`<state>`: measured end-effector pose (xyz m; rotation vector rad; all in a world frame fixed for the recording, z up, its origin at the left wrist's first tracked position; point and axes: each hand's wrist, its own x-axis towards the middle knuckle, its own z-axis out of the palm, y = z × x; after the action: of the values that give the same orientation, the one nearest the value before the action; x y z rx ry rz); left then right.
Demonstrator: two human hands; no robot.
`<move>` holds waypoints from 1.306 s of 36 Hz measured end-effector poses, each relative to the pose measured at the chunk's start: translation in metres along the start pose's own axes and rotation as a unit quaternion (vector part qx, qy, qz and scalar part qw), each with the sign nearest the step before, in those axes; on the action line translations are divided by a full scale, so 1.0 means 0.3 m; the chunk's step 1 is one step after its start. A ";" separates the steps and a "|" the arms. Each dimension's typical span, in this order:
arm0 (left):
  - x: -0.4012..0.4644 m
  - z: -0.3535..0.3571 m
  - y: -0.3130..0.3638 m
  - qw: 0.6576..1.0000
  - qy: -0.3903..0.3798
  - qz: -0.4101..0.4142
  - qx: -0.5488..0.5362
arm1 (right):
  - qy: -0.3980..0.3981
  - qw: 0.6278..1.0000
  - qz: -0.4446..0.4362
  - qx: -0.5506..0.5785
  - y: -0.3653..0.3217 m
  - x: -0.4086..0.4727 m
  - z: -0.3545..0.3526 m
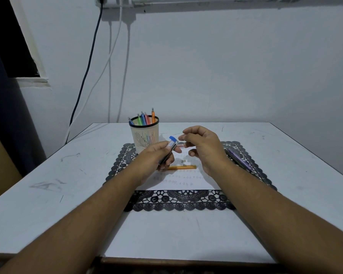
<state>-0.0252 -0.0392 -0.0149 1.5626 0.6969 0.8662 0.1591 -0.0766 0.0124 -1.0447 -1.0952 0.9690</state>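
Clock set with 12 at the wall side of the desk [67,194], centre on the sheet of paper [186,182]

- Left hand [156,155]: above the centre, grasping a slim dark tube [169,150] between thumb and fingers. Tube is off the desk, tilted, blue cap [172,138] on its upper end pointing toward 1 o'clock
- Right hand [202,147]: raised just beside the cap at 3 o'clock of it. Fingers curled, thumb and forefinger tips drawn together; cannot tell whether they pinch anything
- Orange pencil [183,167]: flat on the paper under the hands, lying 9-to-3
- Small pale bit [183,160]: just at 12 of the pencil
- Black lace mat [178,202]: under the paper
- Pen cup [145,137]: at 11 o'clock, coloured pens standing in it
- Purple pens [239,158]: on the mat at 3 o'clock
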 end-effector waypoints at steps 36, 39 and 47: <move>-0.004 -0.004 -0.005 1.000 0.000 0.017 0.010 | -0.037 0.992 0.071 0.098 0.005 0.023 -0.027; 0.000 -0.008 -0.003 1.000 0.005 0.013 -0.005 | 0.007 0.990 0.056 0.132 0.003 0.038 -0.040; 0.011 -0.021 0.006 0.984 0.006 -0.029 -0.173 | 0.087 0.969 0.060 0.225 -0.006 0.067 -0.092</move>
<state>-0.0287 -0.0332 -0.0123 1.2210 0.5633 0.9012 0.1901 -0.0622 0.0146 -0.8068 -0.6309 1.1354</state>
